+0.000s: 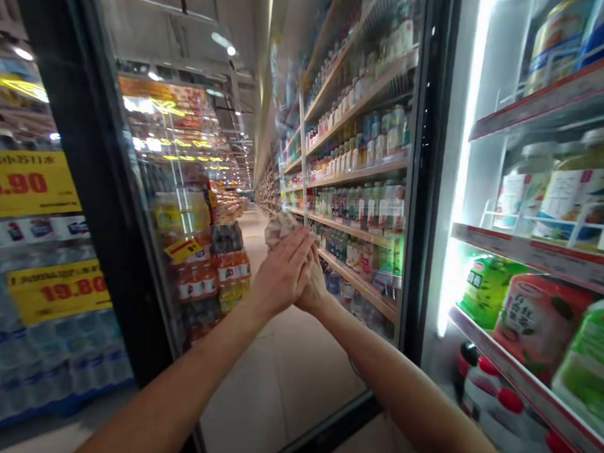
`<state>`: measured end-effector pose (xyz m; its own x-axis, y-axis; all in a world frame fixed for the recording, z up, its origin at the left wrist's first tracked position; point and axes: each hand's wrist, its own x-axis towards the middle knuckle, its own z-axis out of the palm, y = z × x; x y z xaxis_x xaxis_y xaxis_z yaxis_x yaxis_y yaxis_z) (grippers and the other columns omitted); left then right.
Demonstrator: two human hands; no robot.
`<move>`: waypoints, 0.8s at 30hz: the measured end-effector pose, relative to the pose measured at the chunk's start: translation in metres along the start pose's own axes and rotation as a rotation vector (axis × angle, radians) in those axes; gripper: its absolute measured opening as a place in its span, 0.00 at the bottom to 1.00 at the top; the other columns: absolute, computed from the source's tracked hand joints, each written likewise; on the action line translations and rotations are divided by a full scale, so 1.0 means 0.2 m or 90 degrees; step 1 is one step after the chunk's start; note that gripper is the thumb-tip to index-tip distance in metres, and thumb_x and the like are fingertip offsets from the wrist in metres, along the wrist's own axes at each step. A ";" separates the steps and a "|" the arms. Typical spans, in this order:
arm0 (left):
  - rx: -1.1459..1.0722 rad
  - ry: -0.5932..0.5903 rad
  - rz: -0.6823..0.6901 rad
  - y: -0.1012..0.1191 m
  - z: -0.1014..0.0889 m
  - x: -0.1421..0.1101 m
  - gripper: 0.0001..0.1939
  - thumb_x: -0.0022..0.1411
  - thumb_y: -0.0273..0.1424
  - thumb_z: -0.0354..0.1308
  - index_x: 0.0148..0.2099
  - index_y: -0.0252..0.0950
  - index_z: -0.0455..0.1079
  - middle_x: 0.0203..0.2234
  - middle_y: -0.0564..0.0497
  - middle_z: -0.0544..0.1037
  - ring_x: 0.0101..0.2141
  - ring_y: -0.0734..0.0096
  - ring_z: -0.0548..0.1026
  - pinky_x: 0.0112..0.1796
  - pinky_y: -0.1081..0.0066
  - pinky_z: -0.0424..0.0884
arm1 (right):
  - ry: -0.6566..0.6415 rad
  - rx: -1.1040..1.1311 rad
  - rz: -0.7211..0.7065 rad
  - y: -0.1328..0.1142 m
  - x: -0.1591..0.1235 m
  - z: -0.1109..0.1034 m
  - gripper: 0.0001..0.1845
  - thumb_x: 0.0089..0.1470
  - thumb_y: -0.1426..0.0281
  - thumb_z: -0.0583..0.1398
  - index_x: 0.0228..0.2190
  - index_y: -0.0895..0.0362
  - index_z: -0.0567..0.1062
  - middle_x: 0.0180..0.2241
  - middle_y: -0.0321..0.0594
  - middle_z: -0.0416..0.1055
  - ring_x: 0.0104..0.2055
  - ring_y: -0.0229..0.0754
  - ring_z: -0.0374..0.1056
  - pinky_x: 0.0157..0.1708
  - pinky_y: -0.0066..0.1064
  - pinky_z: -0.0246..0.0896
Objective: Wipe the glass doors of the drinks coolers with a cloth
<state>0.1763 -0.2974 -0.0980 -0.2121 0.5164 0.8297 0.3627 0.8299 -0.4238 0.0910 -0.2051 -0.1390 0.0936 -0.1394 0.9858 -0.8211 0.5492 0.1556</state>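
Note:
A crumpled pale cloth (pixel 281 229) is pressed against the glass door (pixel 282 361) of an upright drinks cooler, near the middle of the head view. My left hand (pixel 284 271) lies on the cloth with its fingers straight and together, overlapping my right hand. Close beside and partly behind it, my right hand (pixel 313 283) is closed at the cloth, with most of its fingers hidden. Both arms reach forward from the lower corners. The door stands swung out, and its glass shows reflected shelves of bottles.
Black door frame (pixel 87 182) borders the glass on the left. At right is the lit cooler interior, with bottles (pixel 570 185) on racks and a red drink pack (pixel 536 323) on a lower shelf. Yellow price signs (pixel 27 182) hang over stacked water packs (pixel 52 357) at left.

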 end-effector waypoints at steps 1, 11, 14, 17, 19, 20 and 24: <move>0.007 -0.012 -0.020 0.00 0.02 0.03 0.24 0.61 0.27 0.44 0.60 0.30 0.51 0.58 0.40 0.58 0.60 0.63 0.51 0.56 0.60 0.57 | -0.015 0.026 -0.026 -0.03 -0.03 0.00 0.35 0.52 0.70 0.50 0.59 0.64 0.45 0.61 0.53 0.45 0.65 0.47 0.34 0.60 0.45 0.44; 0.181 -0.079 0.062 -0.01 0.17 0.10 0.17 0.62 0.27 0.46 0.53 0.33 0.62 0.58 0.44 0.60 0.60 0.58 0.52 0.55 0.57 0.57 | 0.009 -0.145 0.206 0.25 -0.25 -0.07 0.28 0.57 0.70 0.45 0.59 0.55 0.50 0.61 0.49 0.48 0.65 0.48 0.37 0.58 0.54 0.39; 0.217 -0.086 0.091 -0.15 0.06 0.13 0.17 0.61 0.27 0.47 0.52 0.38 0.62 0.60 0.47 0.56 0.61 0.60 0.50 0.57 0.56 0.54 | 0.009 -0.143 0.187 0.25 -0.26 -0.05 0.29 0.56 0.69 0.46 0.59 0.54 0.49 0.61 0.47 0.47 0.65 0.48 0.38 0.58 0.53 0.38; 0.254 0.036 -0.060 -0.38 -0.19 0.19 0.18 0.59 0.29 0.50 0.53 0.39 0.60 0.63 0.49 0.44 0.62 0.54 0.43 0.58 0.49 0.47 | 0.015 -0.141 0.178 0.25 -0.28 -0.04 0.30 0.55 0.70 0.47 0.59 0.52 0.49 0.62 0.46 0.47 0.64 0.48 0.39 0.58 0.52 0.38; 0.269 0.132 -0.174 -0.49 -0.33 0.24 0.19 0.60 0.30 0.51 0.54 0.37 0.59 0.64 0.51 0.35 0.62 0.49 0.37 0.58 0.46 0.43 | 0.022 -0.140 0.189 0.24 -0.29 -0.04 0.30 0.55 0.71 0.47 0.59 0.52 0.48 0.62 0.46 0.47 0.64 0.48 0.39 0.58 0.52 0.38; 0.271 0.156 -0.204 -0.51 -0.37 0.25 0.19 0.60 0.30 0.51 0.54 0.36 0.59 0.64 0.51 0.33 0.62 0.49 0.36 0.58 0.46 0.43 | 0.025 -0.139 0.196 0.24 -0.29 -0.04 0.30 0.55 0.71 0.47 0.59 0.52 0.48 0.62 0.46 0.47 0.65 0.48 0.38 0.58 0.52 0.38; 0.281 0.001 -0.065 -0.30 -0.23 0.12 0.15 0.60 0.29 0.50 0.49 0.33 0.65 0.63 0.47 0.47 0.62 0.56 0.39 0.58 0.51 0.47 | 0.027 -0.142 0.206 0.22 -0.29 -0.04 0.30 0.56 0.70 0.47 0.59 0.52 0.48 0.62 0.46 0.47 0.65 0.48 0.38 0.58 0.52 0.38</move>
<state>0.1919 -0.3444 -0.0361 -0.2259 0.4270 0.8756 -0.0817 0.8874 -0.4538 0.0535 -0.1667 -0.1891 -0.1240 0.1018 0.9870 -0.6694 0.7256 -0.1590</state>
